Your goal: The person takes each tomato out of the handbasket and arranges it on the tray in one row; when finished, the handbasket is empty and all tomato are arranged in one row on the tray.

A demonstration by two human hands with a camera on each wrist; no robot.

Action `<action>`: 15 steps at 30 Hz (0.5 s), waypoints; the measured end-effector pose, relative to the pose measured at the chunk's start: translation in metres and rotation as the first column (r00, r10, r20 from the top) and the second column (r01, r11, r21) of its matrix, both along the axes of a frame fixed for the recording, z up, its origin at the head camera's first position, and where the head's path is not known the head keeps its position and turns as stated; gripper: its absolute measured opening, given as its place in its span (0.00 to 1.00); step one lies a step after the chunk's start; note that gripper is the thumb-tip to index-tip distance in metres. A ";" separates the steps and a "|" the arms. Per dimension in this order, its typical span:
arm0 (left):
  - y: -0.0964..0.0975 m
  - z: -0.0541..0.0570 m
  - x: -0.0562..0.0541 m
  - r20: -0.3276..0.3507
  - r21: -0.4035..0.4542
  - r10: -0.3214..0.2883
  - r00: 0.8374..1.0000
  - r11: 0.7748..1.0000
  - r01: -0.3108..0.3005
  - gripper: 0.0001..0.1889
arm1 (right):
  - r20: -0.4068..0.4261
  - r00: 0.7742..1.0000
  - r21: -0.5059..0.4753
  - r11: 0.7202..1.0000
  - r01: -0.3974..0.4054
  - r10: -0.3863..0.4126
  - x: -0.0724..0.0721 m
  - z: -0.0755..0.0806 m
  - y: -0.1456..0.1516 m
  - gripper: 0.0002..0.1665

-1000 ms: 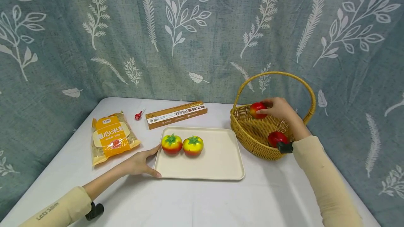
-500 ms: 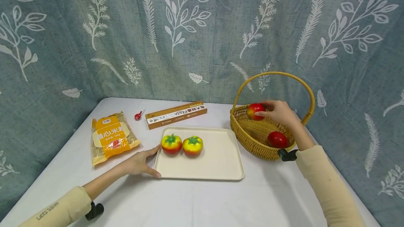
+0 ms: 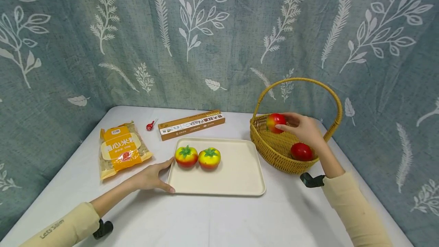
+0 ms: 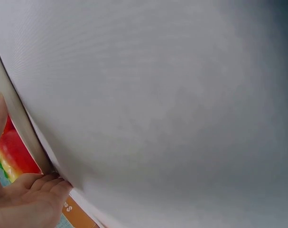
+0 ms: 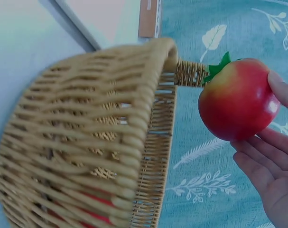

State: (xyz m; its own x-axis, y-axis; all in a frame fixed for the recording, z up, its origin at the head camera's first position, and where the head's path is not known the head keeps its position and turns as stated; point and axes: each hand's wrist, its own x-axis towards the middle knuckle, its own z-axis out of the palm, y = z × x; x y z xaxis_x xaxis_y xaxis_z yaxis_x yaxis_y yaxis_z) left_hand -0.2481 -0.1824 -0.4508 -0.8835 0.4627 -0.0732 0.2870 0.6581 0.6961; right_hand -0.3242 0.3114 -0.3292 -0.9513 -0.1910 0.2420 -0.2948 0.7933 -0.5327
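Observation:
My right hand (image 3: pixel 302 128) holds a red tomato (image 3: pixel 276 123) with a yellowish top between thumb and fingers. In the right wrist view, the tomato's green leafy crown (image 5: pixel 217 69) points toward the basket handle. The wicker basket (image 3: pixel 274 154) lies below, and another red round fruit (image 3: pixel 302 151) rests inside it. On the left, my left hand (image 3: pixel 152 177) is spread against the left side of a cream tray (image 3: pixel 236 170), thumb near the front corner. Two yellow-red tomatoes (image 3: pixel 210 158) sit side by side on the tray's left part.
An orange bag of grain-like food (image 3: pixel 123 149) lies left of the tray. Behind stand a brown pasta box (image 3: pixel 192 125) and a small red lollipop (image 3: pixel 150 125). The basket's tall handle (image 3: pixel 298 79) arches over its opening. A patterned curtain hangs behind the white table.
My right hand has drawn back a little toward me, and the tomato in its fingers has shifted slightly left. My left hand and the tray have stayed put.

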 end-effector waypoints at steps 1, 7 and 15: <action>0.000 0.001 0.000 0.001 0.001 -0.001 1.000 1.000 0.001 0.59 | -0.001 1.000 -0.010 1.000 -0.004 0.004 0.001 -0.001 -0.001 0.42; 0.001 0.002 0.001 0.008 -0.005 0.011 1.000 1.000 -0.011 0.59 | -0.016 0.999 -0.086 0.995 -0.050 0.049 0.006 -0.005 -0.007 0.40; 0.000 -0.001 0.000 0.006 0.003 0.013 1.000 1.000 -0.013 0.60 | -0.011 0.999 -0.141 0.989 -0.031 0.030 0.016 -0.014 -0.015 0.39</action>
State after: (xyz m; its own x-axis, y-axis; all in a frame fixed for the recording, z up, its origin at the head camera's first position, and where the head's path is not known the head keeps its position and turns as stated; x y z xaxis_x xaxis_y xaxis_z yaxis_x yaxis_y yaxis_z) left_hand -0.2479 -0.1819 -0.4518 -0.8889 0.4515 -0.0776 0.2740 0.6597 0.6998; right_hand -0.3081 0.2968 -0.3427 -0.9433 -0.1834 0.2767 -0.3229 0.7006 -0.6364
